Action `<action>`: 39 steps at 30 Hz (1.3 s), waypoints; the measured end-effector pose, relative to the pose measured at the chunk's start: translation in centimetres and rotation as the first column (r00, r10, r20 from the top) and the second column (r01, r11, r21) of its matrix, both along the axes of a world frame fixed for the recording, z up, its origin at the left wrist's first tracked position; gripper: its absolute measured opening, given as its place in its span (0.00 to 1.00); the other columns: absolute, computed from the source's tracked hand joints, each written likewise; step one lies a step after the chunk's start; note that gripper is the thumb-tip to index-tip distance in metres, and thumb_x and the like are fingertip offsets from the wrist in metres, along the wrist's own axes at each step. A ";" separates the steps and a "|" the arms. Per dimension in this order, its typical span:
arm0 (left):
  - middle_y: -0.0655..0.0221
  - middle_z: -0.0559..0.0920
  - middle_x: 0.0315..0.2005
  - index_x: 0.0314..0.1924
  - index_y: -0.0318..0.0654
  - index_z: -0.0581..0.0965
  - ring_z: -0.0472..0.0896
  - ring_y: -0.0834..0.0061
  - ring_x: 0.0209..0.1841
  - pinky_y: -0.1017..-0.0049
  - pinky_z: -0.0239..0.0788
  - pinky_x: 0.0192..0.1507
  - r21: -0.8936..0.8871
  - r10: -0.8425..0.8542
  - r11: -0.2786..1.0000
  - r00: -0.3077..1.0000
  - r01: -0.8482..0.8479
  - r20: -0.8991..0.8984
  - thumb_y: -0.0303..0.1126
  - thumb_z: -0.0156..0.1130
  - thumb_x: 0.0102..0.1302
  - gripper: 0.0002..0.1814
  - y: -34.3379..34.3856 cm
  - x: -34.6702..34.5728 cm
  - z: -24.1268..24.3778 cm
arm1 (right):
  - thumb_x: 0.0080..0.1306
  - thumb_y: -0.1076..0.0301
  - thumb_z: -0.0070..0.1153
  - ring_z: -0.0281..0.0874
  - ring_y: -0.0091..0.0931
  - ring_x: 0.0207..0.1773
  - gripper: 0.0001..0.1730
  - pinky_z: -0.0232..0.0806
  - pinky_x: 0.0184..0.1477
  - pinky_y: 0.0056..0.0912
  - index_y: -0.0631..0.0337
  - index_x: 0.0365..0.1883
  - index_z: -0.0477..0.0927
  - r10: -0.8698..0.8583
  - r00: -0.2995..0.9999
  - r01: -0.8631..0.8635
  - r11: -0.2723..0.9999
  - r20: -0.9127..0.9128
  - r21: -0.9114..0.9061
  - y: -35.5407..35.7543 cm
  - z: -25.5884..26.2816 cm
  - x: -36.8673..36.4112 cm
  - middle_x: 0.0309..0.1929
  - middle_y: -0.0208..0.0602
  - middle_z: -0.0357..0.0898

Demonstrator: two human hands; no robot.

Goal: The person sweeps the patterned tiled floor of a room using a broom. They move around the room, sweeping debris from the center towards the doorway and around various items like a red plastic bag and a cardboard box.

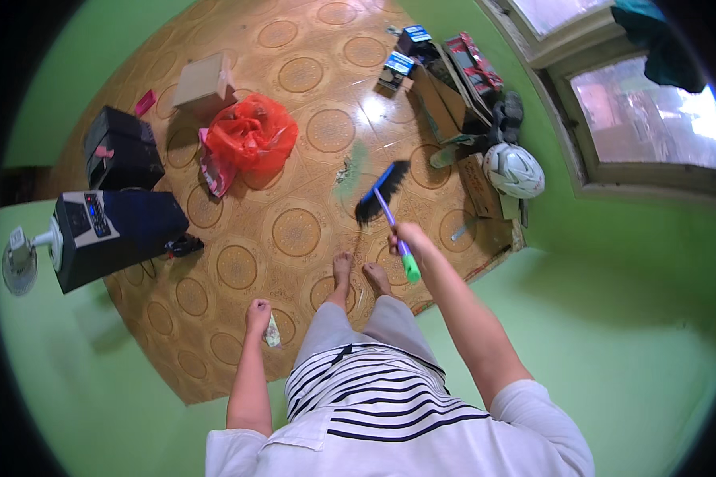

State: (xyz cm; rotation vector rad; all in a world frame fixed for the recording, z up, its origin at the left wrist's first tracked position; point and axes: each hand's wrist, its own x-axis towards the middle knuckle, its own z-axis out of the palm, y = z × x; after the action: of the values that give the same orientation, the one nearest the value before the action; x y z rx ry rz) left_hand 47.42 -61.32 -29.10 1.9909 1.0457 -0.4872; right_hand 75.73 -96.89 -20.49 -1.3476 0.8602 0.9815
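Note:
My right hand (407,237) grips the purple handle of a broom (383,189), near the handle's green end. The broom head has a blue base and black bristles, which lie over the patterned floor in front of my feet. Just beyond the bristles is a small heap of debris (342,173) beside a greenish patch on the floor. My left hand (258,314) hangs low at the left with curled fingers. A pale printed object (272,331) shows right beside it; whether the hand holds it cannot be told.
A red plastic bag (253,134) and a cardboard box (201,83) are on the floor ahead left. Black speakers (125,232) and a small fan (21,262) stand left. Along the right wall are cardboard boxes (444,101), a white helmet (515,170) and a plastic bottle (444,157).

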 end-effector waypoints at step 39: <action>0.67 0.79 0.28 0.34 0.35 0.75 0.77 0.78 0.32 0.78 0.68 0.38 0.113 0.656 0.754 0.747 -0.647 -0.106 0.26 0.56 0.55 0.06 -24.2 3.0 7.3 | 0.53 0.72 0.44 0.81 0.32 0.27 0.14 0.72 0.30 0.33 0.68 0.32 0.79 0.953 -0.287 -0.789 -0.291 -0.095 -0.542 0.1 2.6 35.3 0.23 0.44 0.80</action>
State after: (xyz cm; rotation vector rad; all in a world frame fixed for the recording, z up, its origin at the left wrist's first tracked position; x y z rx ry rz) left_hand 50.42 -85.47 -21.77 1.5068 1.7723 -0.2005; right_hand 111.01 -96.83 -17.89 -2.6396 -0.8853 1.6258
